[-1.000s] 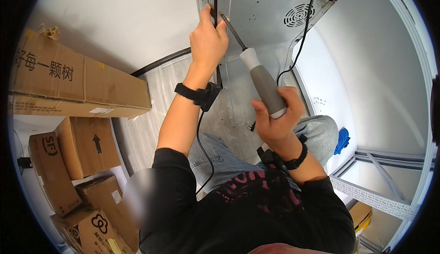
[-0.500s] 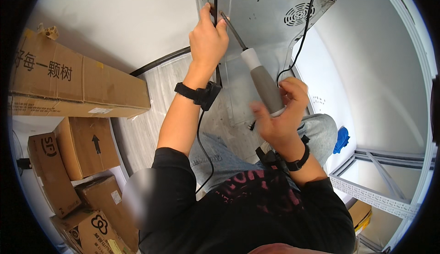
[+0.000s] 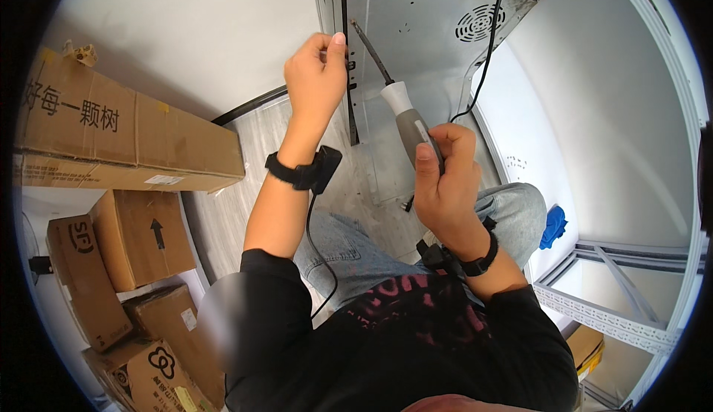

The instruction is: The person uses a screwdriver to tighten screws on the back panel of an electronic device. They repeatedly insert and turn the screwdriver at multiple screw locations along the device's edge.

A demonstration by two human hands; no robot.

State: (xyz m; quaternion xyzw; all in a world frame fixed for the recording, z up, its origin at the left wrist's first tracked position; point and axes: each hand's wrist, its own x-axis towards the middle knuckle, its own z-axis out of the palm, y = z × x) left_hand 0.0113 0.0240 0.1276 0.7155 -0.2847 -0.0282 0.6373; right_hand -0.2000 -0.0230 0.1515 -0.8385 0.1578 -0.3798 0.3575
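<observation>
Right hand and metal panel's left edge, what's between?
The head view shows the screwdriver, its handle in the right hand, tip near the left edge of the metal panel.

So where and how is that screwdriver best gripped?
Probably by the thick grey handle of the screwdriver, from its rear end at lower right, where the right hand holds it. The tool slants up and left, its thin shaft pointing toward the metal panel, so a rear wrap should leave fingers clear of the tip.
</observation>
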